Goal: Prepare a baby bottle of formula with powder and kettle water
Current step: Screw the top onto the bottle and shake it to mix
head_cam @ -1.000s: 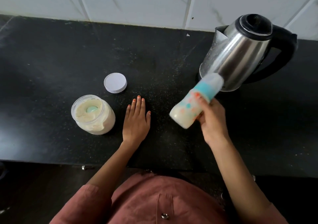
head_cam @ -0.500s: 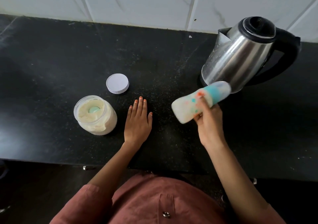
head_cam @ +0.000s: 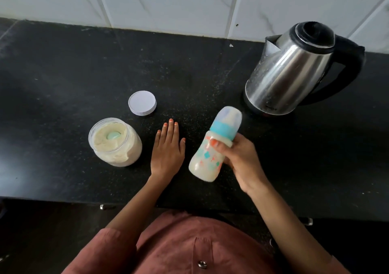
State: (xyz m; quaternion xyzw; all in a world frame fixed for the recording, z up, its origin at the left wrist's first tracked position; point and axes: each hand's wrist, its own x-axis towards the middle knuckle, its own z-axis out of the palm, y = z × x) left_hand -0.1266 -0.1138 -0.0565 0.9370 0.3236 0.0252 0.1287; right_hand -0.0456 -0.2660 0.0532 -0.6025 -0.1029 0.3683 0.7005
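My right hand grips a baby bottle full of milky formula, held above the counter and tilted, its teal collar and clear cap pointing up toward the kettle. The steel kettle with black lid and handle stands at the back right. My left hand lies flat, palm down, on the black counter, holding nothing. Left of it is the open powder jar with a teal scoop lying in the powder. The jar's white lid rests on the counter behind it.
A white tiled wall runs along the back of the counter. The counter's front edge lies just before my body, with dark cabinet fronts below.
The bottle has swung in my right hand, from nearly level half a second ago to more upright now, base lower. My left hand, the jar, lid and kettle have stayed put.
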